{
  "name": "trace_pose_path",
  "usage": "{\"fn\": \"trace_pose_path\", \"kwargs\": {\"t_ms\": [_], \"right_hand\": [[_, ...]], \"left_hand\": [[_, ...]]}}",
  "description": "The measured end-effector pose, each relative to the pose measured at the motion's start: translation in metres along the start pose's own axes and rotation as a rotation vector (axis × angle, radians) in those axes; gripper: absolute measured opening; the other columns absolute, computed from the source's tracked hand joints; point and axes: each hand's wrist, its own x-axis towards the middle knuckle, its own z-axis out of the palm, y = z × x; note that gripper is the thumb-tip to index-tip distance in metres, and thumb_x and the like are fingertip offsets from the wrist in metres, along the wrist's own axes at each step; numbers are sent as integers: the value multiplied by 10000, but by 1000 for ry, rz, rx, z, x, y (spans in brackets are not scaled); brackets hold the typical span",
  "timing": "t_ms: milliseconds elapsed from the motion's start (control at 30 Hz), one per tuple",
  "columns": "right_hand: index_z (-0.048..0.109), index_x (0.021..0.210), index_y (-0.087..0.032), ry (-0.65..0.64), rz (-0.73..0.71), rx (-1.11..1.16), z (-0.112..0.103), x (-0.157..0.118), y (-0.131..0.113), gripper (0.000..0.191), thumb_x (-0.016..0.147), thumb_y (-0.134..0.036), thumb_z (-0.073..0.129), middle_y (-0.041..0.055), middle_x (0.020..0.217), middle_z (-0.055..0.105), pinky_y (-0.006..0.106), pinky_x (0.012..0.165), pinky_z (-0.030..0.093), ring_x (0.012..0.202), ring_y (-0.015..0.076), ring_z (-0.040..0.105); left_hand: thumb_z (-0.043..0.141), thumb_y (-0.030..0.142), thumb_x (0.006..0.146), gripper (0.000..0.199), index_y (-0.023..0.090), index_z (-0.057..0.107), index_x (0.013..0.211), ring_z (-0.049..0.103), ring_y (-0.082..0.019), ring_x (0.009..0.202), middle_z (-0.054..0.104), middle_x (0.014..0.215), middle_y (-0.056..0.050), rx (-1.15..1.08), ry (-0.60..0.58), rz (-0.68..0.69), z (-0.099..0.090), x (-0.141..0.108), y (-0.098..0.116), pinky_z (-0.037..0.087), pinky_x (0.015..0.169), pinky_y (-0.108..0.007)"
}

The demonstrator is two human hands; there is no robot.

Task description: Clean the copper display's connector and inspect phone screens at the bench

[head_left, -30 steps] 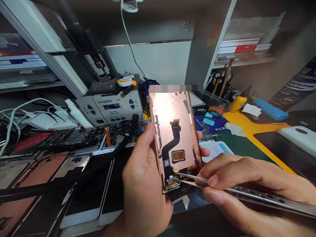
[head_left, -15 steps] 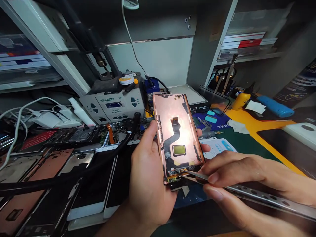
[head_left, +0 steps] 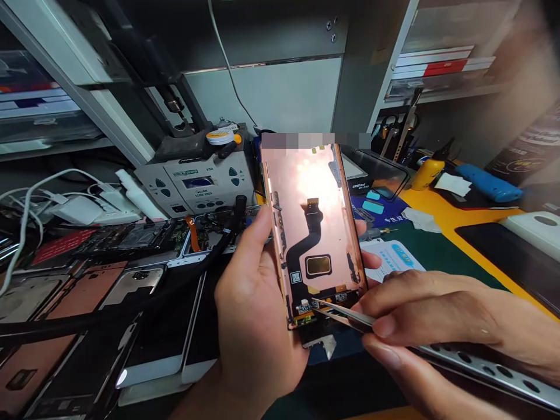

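Note:
A phone screen (head_left: 280,175) is held tilted up, its copper-coloured back facing me and a bright glare on its upper part. My left hand (head_left: 254,297) wraps round it, thumb on the left edge and fingertips showing past the right edge. A black flex cable (head_left: 301,251) runs down that back to a strip of small components (head_left: 308,305) near the lower edge. Between thumb and fingers, my right hand (head_left: 420,315) pinches metal tweezers (head_left: 494,370) with holes along the handle. The tweezer tips are slightly apart over the component strip; whether they touch it, I cannot tell.
A grey soldering station (head_left: 196,184) stands behind on the left. Several phone screens and frames, one a copper-backed panel (head_left: 83,291), lie at left, crossed by a black hose (head_left: 175,291). At right are a yellow bottle (head_left: 427,174), a blue tube (head_left: 490,182) and a dark phone (head_left: 507,256).
The screen has come closer and tilted more towards me, and its glare has grown brighter. The tweezers stay at the component strip, their tips a bit further apart.

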Motion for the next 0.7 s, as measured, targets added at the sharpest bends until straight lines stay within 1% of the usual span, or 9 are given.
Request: {"fn": "trace_pose_path", "kwargs": {"t_ms": [100,200,267,367,467,600,700], "right_hand": [[742,821,-275,-3,11,-10,-2,-2,-1,169,716,-153,795,4,805,757,229,673,639,679,210,743],[743,815,-273,-25,3,-37,-4,-2,3,150,719,-169,792,12,806,757,227,666,636,683,213,743],[744,823,-274,-53,-63,-35,-5,-1,8,142,720,-188,788,9,796,756,214,647,631,673,207,742],[736,868,-277,-101,-155,-27,-7,2,14,189,714,-175,781,-1,807,759,205,643,629,672,202,744],[711,896,-279,-98,-180,-32,-8,3,15,225,722,-149,771,-9,823,762,201,673,629,686,196,745],[687,936,-257,-104,-202,-23,-7,3,13,279,715,-101,755,-5,849,767,165,725,614,714,174,745],[692,932,-255,-96,-205,-19,-7,2,12,283,709,-92,751,-3,846,766,172,730,613,717,177,745]], "left_hand": [[334,517,939,513,214,689,1152,690,-327,988,747,872,-69,32,50,49,-2,0,-1,612,727,-419],[407,504,922,479,201,677,1176,688,-336,1004,750,904,-66,33,103,92,-1,-1,-2,611,748,-425],[425,498,921,478,183,675,1180,687,-342,1007,751,927,-73,28,130,94,1,-1,-2,610,758,-431],[428,490,924,489,154,672,1181,687,-347,1004,752,942,-87,28,165,87,3,-3,-2,609,762,-436],[432,485,926,488,148,671,1186,688,-346,1000,752,947,-92,34,174,92,4,-3,-2,608,767,-433],[437,475,934,470,165,663,1205,691,-337,992,751,974,-84,40,156,86,3,-3,-1,602,785,-425],[418,450,948,460,165,652,1223,696,-332,977,749,988,-84,51,152,89,4,-5,-1,599,785,-426]]}}
